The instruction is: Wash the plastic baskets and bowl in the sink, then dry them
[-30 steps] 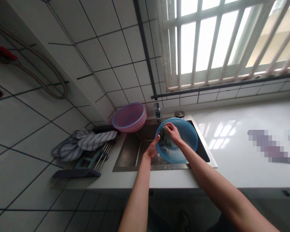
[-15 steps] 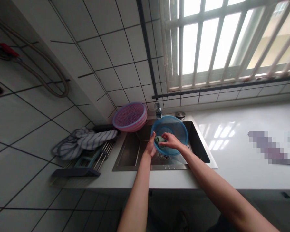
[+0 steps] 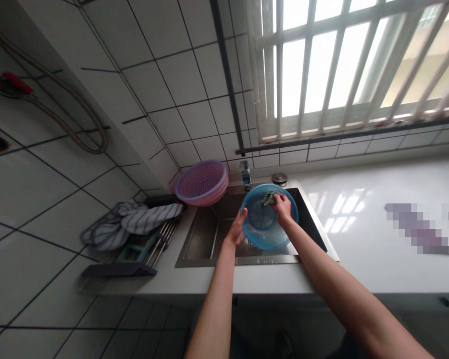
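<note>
Over the steel sink (image 3: 204, 239) I hold a round blue plastic colander (image 3: 264, 232) tilted toward me. My left hand (image 3: 237, 230) grips its left rim, fingers closed round the edge. Inside the colander, near its far rim, my right hand (image 3: 283, 208) is closed on a dark green cloth (image 3: 268, 198) and presses it against the mesh.
A pink colander (image 3: 202, 180) sits at the sink's back left corner, beside the tap (image 3: 244, 174). A striped towel (image 3: 130, 219) lies over a dish rack (image 3: 134, 249) to the left. White counter (image 3: 374, 239) stretches right, below a barred window (image 3: 344, 65).
My right hand has carried the cloth from the colander's left inner side up to its far rim. The colander has shifted slightly right and tilted more toward me.
</note>
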`<state>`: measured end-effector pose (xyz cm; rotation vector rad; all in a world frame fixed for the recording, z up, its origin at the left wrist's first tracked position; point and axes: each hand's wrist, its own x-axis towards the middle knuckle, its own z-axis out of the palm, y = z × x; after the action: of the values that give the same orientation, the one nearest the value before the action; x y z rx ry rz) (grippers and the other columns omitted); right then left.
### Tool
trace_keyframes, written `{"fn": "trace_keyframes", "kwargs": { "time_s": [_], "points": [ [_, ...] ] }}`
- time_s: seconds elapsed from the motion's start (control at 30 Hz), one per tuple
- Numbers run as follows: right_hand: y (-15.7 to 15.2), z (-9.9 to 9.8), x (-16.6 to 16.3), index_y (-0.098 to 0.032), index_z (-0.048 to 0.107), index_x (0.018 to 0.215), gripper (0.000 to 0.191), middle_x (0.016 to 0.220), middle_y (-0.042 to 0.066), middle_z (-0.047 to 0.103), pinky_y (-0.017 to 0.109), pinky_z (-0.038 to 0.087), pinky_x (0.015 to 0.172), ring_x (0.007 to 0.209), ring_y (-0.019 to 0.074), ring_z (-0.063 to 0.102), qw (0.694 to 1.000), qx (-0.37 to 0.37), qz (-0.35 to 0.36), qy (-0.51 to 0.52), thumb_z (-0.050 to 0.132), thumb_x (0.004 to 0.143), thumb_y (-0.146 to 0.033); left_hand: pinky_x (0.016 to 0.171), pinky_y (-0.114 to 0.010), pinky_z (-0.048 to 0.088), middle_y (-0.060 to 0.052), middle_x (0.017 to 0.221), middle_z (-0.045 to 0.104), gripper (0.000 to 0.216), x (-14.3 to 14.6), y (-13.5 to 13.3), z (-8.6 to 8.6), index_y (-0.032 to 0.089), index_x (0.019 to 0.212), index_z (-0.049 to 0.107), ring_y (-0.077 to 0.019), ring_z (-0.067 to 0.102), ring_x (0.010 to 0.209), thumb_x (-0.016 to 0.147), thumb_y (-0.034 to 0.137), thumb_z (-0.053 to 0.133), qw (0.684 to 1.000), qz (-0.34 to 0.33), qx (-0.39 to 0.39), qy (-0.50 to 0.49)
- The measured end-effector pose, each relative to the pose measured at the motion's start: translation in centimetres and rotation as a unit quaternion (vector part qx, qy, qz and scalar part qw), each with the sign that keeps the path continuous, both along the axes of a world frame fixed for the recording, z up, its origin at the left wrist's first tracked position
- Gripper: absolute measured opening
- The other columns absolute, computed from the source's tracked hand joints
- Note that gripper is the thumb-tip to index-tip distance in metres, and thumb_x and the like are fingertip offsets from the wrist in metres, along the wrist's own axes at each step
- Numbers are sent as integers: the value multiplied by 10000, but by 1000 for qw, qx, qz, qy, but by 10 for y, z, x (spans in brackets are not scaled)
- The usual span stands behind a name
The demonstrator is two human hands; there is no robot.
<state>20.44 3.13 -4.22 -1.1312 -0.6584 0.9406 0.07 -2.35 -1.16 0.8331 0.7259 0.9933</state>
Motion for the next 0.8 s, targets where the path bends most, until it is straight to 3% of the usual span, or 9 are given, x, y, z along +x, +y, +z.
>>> {"fn": "trace_keyframes", "kwargs": {
  "time_s": [0.07,0.17,0.3,0.37,0.4,0.47,0.6,0.7,0.8],
  "points": [
    [-4,5,-5,-229,608,961,417,909,32,696,311,551,712,817,208,642,999,6,46,27,679,741,-577,1126,-462,543,-134,1372,741,814,2,-2,1,258,1518,587,-297,703,1286,831,573,890,1000,-24,9,9],
    [-18,12,-21,-225,624,905,375,865,-1,670,273,499,695,785,174,597,977,53,201,-49,743,768,-553,1055,-442,589,-143,1315,766,765,3,-3,3,221,1456,649,-318,732,1224,828,588,886,998,-54,2,11],
    [-38,13,-42,-200,663,855,363,791,-13,630,270,442,647,700,148,546,871,70,466,-137,767,822,-546,884,-405,649,-131,1107,816,732,2,0,5,182,1404,687,-323,788,1067,861,655,822,998,-27,-40,28],
    [-42,11,-48,-191,681,863,371,786,-11,628,270,437,648,691,144,543,842,77,514,-145,786,820,-544,851,-387,654,-126,1055,821,713,1,1,5,177,1401,692,-321,795,1042,876,645,812,998,-6,-49,36],
    [-41,10,-49,-191,684,869,378,791,-11,630,267,438,653,697,143,544,846,81,508,-140,798,814,-546,860,-389,654,-128,1063,822,702,1,2,5,177,1402,694,-324,793,1055,880,631,815,998,2,-47,35],
    [-35,9,-47,-204,677,899,396,833,-10,647,259,458,678,737,146,563,885,80,449,-91,826,794,-556,925,-417,644,-140,1139,817,684,2,2,4,181,1411,696,-336,777,1117,885,600,823,999,6,-41,24],
    [-12,13,-25,-243,606,946,436,958,13,692,278,531,753,861,178,642,969,46,212,119,850,742,-542,1061,-490,592,-144,1352,757,719,3,1,1,237,1476,656,-341,723,1251,878,596,829,999,-30,-31,12],
    [0,15,-7,-254,568,961,422,967,32,703,293,555,761,875,193,661,977,26,79,194,823,744,-511,1068,-503,588,-129,1398,734,778,2,1,-2,287,1531,599,-326,711,1273,866,617,831,999,-26,-16,28],
    [-2,16,-7,-251,580,981,411,964,35,711,298,560,772,884,196,668,982,33,95,159,792,757,-523,1058,-492,591,-121,1388,738,798,2,1,-3,296,1543,581,-319,718,1249,856,603,846,999,-23,-9,41]
  ]
}}
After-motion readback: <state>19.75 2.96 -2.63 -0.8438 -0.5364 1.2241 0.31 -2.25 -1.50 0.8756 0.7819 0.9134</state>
